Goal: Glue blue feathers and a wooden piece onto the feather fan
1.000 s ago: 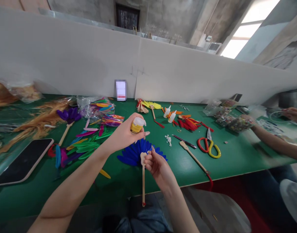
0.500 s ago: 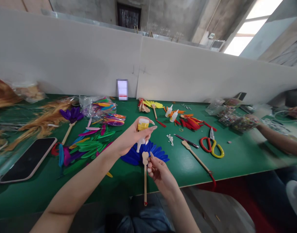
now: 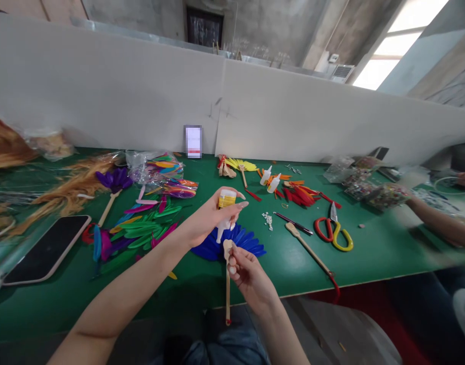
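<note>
My left hand [image 3: 209,218] grips a small glue bottle [image 3: 225,210] with a yellow label, turned upside down so its white nozzle points at the head of a wooden stick [image 3: 227,284]. My right hand [image 3: 247,271] pinches that stick just below its flat rounded head, and the handle hangs down past the table edge. Right behind both hands a fan of blue feathers [image 3: 236,243] lies on the green table [image 3: 369,253].
Loose coloured feathers [image 3: 144,228] and a phone [image 3: 47,249] lie to the left. To the right are another wooden stick [image 3: 308,248], red-and-yellow scissors [image 3: 334,233], red feathers, white beads [image 3: 267,219] and two glue bottles [image 3: 270,178]. Another person's arm [image 3: 437,223] reaches in at far right.
My left hand has tipped the glue bottle from upright to nozzle-down and lowered it onto the stick's head. My right hand kept its hold on the stick.
</note>
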The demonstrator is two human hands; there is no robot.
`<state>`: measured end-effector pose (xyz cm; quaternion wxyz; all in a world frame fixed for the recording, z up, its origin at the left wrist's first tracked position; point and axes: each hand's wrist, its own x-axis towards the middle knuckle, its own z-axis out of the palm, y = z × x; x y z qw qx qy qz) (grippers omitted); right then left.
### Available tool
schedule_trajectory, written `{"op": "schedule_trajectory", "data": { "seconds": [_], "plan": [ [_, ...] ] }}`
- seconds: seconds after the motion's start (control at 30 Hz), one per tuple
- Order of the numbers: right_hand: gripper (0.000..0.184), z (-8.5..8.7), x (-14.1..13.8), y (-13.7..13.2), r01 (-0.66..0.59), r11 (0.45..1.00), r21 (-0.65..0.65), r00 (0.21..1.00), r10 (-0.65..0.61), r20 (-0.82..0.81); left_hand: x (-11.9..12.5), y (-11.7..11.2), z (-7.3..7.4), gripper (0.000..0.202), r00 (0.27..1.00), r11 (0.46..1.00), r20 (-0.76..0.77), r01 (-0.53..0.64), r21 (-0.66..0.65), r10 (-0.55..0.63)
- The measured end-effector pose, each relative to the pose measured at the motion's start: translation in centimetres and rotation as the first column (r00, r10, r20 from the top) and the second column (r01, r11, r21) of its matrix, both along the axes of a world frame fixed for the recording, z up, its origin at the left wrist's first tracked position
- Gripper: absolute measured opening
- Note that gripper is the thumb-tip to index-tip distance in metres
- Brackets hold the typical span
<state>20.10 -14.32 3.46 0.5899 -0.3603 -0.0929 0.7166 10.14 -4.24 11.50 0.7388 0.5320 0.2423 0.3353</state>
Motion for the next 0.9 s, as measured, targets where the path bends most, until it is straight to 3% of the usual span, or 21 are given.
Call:
{"op": "schedule_trajectory", "data": {
  "seconds": [0.4, 0.9],
  "plan": [
    [0.03, 0.32, 0.2, -0.31, 0.024, 0.999, -0.04, 0.999, -0.024, -0.023, 0.05, -0.36, 0.13, 0.029, 0.999, 0.996, 0.031, 0.011, -0.087, -0.008],
    [0.031, 0.37, 0.14, -0.45, 0.018, 1.0, -0.017, 1.0, -0.018, 0.0, -0.09, -0.56, 0.65, 0.026, 0.999, 0.997, 0.027, 0.035, -0.062, -0.033]
  ]
}}
